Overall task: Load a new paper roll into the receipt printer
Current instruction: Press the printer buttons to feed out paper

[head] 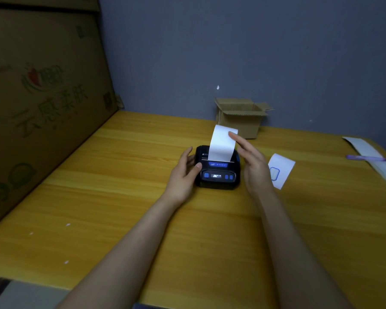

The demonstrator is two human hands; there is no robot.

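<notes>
A small black receipt printer (218, 176) with blue buttons and a lit display stands on the yellow wooden table (125, 197). Its lid is down and a white paper strip (221, 144) rises from the slot, curling upward. My left hand (185, 172) grips the printer's left side, thumb resting on its front corner. My right hand (252, 161) hovers at the printer's right, fingers straight and apart, with the fingertips at the strip's upper right edge. Whether they touch the paper is unclear.
A small open cardboard box (241, 118) stands behind the printer by the wall. A white slip with a blue outline (281, 170) lies right of the printer. Papers and a purple pen (370, 158) are far right. A large printed carton (38, 108) walls the left side.
</notes>
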